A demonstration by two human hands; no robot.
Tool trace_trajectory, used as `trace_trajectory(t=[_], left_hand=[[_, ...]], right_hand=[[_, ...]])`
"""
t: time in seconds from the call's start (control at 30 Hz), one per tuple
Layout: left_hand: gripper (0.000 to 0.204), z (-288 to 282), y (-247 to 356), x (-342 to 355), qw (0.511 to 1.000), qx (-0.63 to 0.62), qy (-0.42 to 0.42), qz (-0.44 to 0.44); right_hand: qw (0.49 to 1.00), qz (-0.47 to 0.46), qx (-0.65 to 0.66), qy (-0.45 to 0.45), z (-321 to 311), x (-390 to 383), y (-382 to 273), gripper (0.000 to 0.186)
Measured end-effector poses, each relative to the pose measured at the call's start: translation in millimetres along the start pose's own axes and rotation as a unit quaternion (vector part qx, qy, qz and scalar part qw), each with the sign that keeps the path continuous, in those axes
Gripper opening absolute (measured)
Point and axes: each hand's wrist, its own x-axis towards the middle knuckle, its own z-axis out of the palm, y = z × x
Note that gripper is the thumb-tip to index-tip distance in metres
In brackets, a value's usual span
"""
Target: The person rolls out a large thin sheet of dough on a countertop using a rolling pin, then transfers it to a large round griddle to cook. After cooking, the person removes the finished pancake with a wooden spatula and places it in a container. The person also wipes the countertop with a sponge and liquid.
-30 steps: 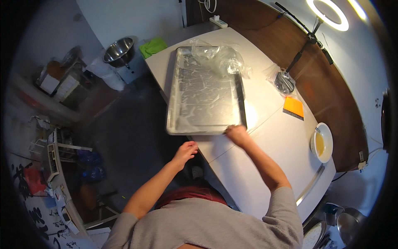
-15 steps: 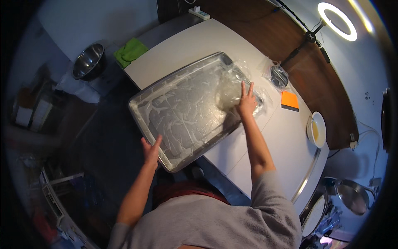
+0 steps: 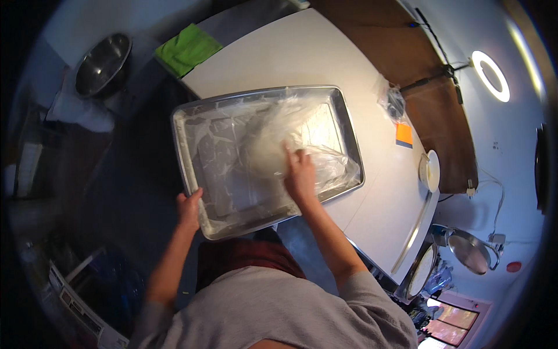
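Over the near left edge of the pale table [image 3: 372, 215], a wide, shallow metal tray [image 3: 349, 135], set askew, with the near left part out beyond that edge; whether fully borne by the table or partly lifted, impossible to tell. Gripped at the left rim, close to the near corner, by the left hand [image 3: 189, 210], with the thumb at the lip and the other fingers mostly hidden outside. Inside the tray, bent over loose clear plastic film [image 3: 332, 166], the right hand [image 3: 300, 179]; too blurred to tell whether pinching or only touching.

Probably stiff and fairly light for such breadth, yet awkward to steer by one rim; best held at two opposite sides, with fingers under the lip. Likely slick inside, so a poor hold there. As for the film, surely soft, almost weightless, quick to crumple, cling or tear; best taken by a gathered fold.

Grey and dully shining, with rounded corners, low walls and bright glare toward the far right. Across the bottom, whitish creases and streaks, from liner or residue, unclear which. Above these, colourless wrinkled film, blurred to milky haze mid-tray.
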Motion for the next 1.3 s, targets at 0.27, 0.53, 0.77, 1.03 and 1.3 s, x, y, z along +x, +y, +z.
trace_trajectory(t=[0.27,0.53,0.77,1.03,1.3], left_hand=[[0.063,-240,-13,-24,0.979,0.007,0.191,-0.073],[0.053,-378,-53,-120,0.949,-0.152,0.276,-0.011],[0.045,-328,-83,-71,0.926,-0.094,0.358,-0.071],[0.039,-162,-133,124,0.962,-0.234,0.116,-0.074],[0.039,106,-117,307,0.951,-0.301,-0.023,-0.067]], right_hand=[[0.93,-0.288,0.137,-0.182,44,-26,-153,0.095],[0.872,-0.373,0.111,-0.296,144,-41,-269,0.089],[0.864,-0.384,0.191,-0.265,153,-17,-230,0.092],[0.971,-0.179,-0.09,-0.133,62,96,-35,0.102],[0.954,-0.277,-0.052,-0.099,77,103,7,0.091]])
